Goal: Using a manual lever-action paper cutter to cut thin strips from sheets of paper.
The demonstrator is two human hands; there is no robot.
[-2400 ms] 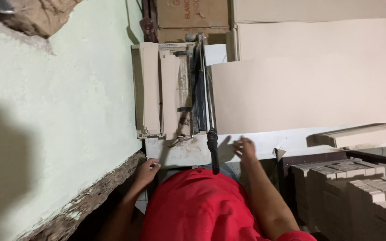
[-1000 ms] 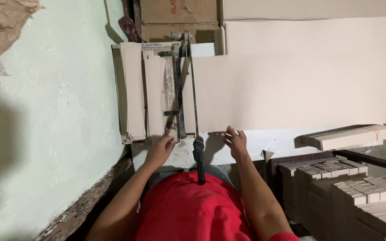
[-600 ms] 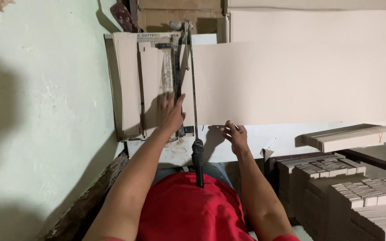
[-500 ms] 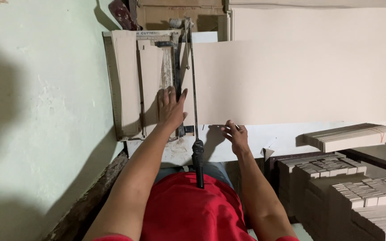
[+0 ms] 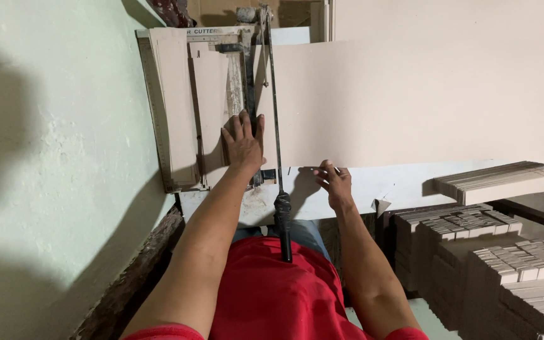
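My left hand (image 5: 243, 141) lies flat on the lever cutter's (image 5: 221, 107) bed beside the blade arm (image 5: 274, 113); right hand (image 5: 334, 182) fingertips rest at the near edge of the large cardboard sheet (image 5: 423, 101); cut strip stacks (image 5: 511, 264) at right

The scene is moderately lit by warm, soft indoor light that seems to come from above and to the right of the head camera, since shadows fall leftward. A broad, diffuse shadow of the person darkens the pale green wall (image 5: 51, 157) in two patches, upper left and lower left. The left hand (image 5: 243, 141) and right hand (image 5: 334, 182) cast short, soft shadows onto the cardboard sheet (image 5: 410, 101) and the white surface (image 5: 404, 186). Focus is fairly sharp; no glare shows. The stacked cardboard (image 5: 511, 264) at lower right sits dimmer.
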